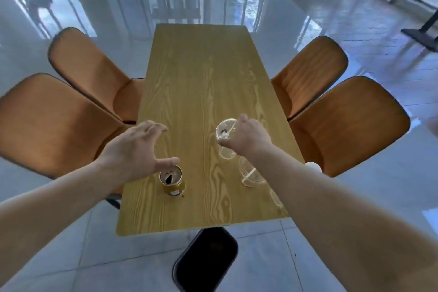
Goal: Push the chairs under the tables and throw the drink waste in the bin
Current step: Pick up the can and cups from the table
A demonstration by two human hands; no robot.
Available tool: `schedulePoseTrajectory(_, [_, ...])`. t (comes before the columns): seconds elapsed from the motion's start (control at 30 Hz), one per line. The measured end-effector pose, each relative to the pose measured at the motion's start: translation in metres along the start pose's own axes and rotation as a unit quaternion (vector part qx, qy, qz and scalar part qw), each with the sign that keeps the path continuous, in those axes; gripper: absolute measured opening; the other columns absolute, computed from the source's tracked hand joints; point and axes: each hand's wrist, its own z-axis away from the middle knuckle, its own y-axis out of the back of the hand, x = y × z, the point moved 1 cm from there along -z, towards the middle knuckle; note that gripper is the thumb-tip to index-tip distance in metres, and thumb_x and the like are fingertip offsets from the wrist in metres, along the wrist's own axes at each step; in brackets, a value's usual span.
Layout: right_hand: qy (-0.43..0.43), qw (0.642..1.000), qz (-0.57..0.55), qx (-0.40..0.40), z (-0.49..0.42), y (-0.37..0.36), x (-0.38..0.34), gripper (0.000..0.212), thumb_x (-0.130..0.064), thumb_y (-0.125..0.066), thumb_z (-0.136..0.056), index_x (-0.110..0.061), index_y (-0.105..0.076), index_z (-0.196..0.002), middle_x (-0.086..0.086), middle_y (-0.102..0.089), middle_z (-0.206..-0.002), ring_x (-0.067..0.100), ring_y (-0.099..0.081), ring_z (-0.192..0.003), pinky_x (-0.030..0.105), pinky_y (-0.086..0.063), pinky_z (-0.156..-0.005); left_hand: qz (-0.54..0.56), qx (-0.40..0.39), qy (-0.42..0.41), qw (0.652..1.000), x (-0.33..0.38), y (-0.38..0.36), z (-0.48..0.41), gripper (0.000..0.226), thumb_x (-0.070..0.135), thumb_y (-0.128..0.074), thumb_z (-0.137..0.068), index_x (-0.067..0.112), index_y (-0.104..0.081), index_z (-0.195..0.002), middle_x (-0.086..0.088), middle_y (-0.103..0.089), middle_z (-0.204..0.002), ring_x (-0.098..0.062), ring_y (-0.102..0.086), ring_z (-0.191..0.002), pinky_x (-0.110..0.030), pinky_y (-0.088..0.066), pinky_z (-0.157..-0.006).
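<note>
Two orange chairs stand at frame left beside the wooden counter. The left hand hovers, grip spread, above a gold can at lower centre. The right hand pinches a clear cup; right of it, two more chairs.

Both bare forearms reach forward from the bottom corners. Left hand open, palm down, fingers spread and slightly curled, thumb stuck out to the right. Right hand further forward, knuckles up, fingers curled downward in a pinch-like grip, wrist bent.
</note>
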Motion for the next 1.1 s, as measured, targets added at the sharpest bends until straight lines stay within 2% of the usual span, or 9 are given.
schedulePoseTrajectory(0.17, [0.015, 0.999, -0.031, 0.003, -0.021, -0.028, -0.005, 0.089, -0.062, -0.082, -0.077, -0.015, -0.039, -0.14, 0.01, -0.054, -0.127, 0.032, -0.059, -0.114, 0.04, -0.047, -0.076, 0.021, -0.079, 0.066, 0.994, 0.005, -0.052, 0.009, 0.116, 0.103, -0.051, -0.056, 0.039, -0.03, -0.15, 0.008, -0.038, -0.157, -0.021, -0.045, -0.136, -0.045, -0.05, -0.095])
schedulePoseTrajectory(0.3, [0.044, 0.998, -0.035, 0.035, -0.014, -0.038, -0.009, 0.088, -0.06, -0.085, -0.074, -0.012, -0.042, -0.135, 0.008, -0.053, -0.123, 0.03, -0.061, -0.106, 0.037, -0.044, -0.075, 0.01, -0.104, 0.055, 0.993, 0.005, -0.083, 0.017, 0.118, 0.101, -0.058, -0.054, 0.041, -0.026, -0.15, 0.01, -0.039, -0.155, -0.022, -0.051, -0.13, -0.044, -0.054, -0.085])
schedulePoseTrajectory(0.4, [0.097, 0.993, -0.038, 0.055, 0.007, -0.039, -0.015, 0.092, -0.061, -0.084, -0.074, -0.011, -0.044, -0.14, 0.008, -0.053, -0.129, 0.028, -0.061, -0.104, 0.035, -0.042, -0.077, 0.039, -0.086, 0.046, 0.994, 0.004, -0.097, 0.023, 0.102, 0.088, -0.069, -0.064, 0.039, -0.033, -0.146, 0.006, -0.051, -0.143, -0.021, -0.059, -0.111, -0.039, -0.057, -0.076])
schedulePoseTrajectory(0.47, [0.129, 0.989, -0.049, 0.059, 0.027, -0.037, -0.019, 0.094, -0.062, -0.084, -0.074, -0.011, -0.045, -0.143, 0.005, -0.052, -0.134, 0.025, -0.059, -0.107, 0.034, -0.042, -0.08, 0.068, -0.069, 0.043, 0.994, 0.005, -0.104, 0.029, 0.084, 0.073, -0.076, -0.071, 0.037, -0.041, -0.138, 0.005, -0.058, -0.128, -0.018, -0.06, -0.097, -0.031, -0.051, -0.067])
schedulePoseTrajectory(0.57, [0.153, 0.984, -0.073, 0.056, 0.06, -0.035, -0.022, 0.097, -0.063, -0.085, -0.072, -0.015, -0.044, -0.145, 0.004, -0.052, -0.137, 0.023, -0.059, -0.109, 0.035, -0.044, -0.083, 0.086, -0.052, 0.037, 0.994, 0.005, -0.106, 0.041, 0.071, 0.063, -0.08, -0.074, 0.034, -0.047, -0.129, 0.007, -0.059, -0.116, -0.016, -0.059, -0.089, -0.027, -0.043, -0.059])
schedulePoseTrajectory(0.73, [0.172, 0.98, -0.079, 0.054, 0.115, -0.04, -0.018, 0.097, -0.066, -0.085, -0.07, -0.023, -0.042, -0.146, 0.003, -0.054, -0.138, 0.022, -0.06, -0.11, 0.035, -0.044, -0.084, 0.088, -0.016, 0.019, 0.996, 0.009, -0.094, 0.074, 0.066, 0.062, -0.08, -0.071, 0.037, -0.046, -0.122, 0.008, -0.059, -0.107, -0.015, -0.061, -0.084, -0.031, -0.055, -0.062])
schedulePoseTrajectory(0.8, [0.175, 0.978, -0.088, 0.066, 0.136, -0.044, -0.012, 0.096, -0.065, -0.085, -0.069, -0.024, -0.043, -0.145, 0.003, -0.055, -0.139, 0.019, -0.057, -0.109, 0.032, -0.039, -0.085, 0.085, -0.011, 0.012, 0.996, 0.013, -0.091, 0.091, 0.065, 0.063, -0.079, -0.071, 0.037, -0.046, -0.121, 0.009, -0.058, -0.106, -0.016, -0.061, -0.084, -0.033, -0.056, -0.063])
schedulePoseTrajectory(0.93, [0.176, 0.978, -0.099, 0.048, 0.174, -0.056, -0.002, 0.096, -0.063, -0.086, -0.07, -0.022, -0.043, -0.146, 0.004, -0.053, -0.142, 0.022, -0.056, -0.124, 0.031, -0.042, -0.092, 0.088, -0.019, 0.003, 0.996, 0.024, -0.093, 0.124, 0.067, 0.065, -0.078, -0.072, 0.036, -0.046, -0.123, 0.009, -0.056, -0.108, -0.019, -0.06, -0.086, -0.037, -0.057, -0.068])
schedulePoseTrajectory(1.1, [0.163, 0.98, -0.104, 0.044, 0.215, -0.077, 0.01, 0.096, -0.062, -0.087, -0.069, -0.024, -0.043, -0.146, 0.004, -0.053, -0.141, 0.024, -0.059, -0.12, 0.031, -0.044, -0.092, 0.088, -0.036, -0.007, 0.995, 0.034, -0.111, 0.16, 0.067, 0.067, -0.077, -0.072, 0.038, -0.045, -0.123, 0.009, -0.056, -0.113, -0.021, -0.06, -0.091, -0.041, -0.056, -0.073])
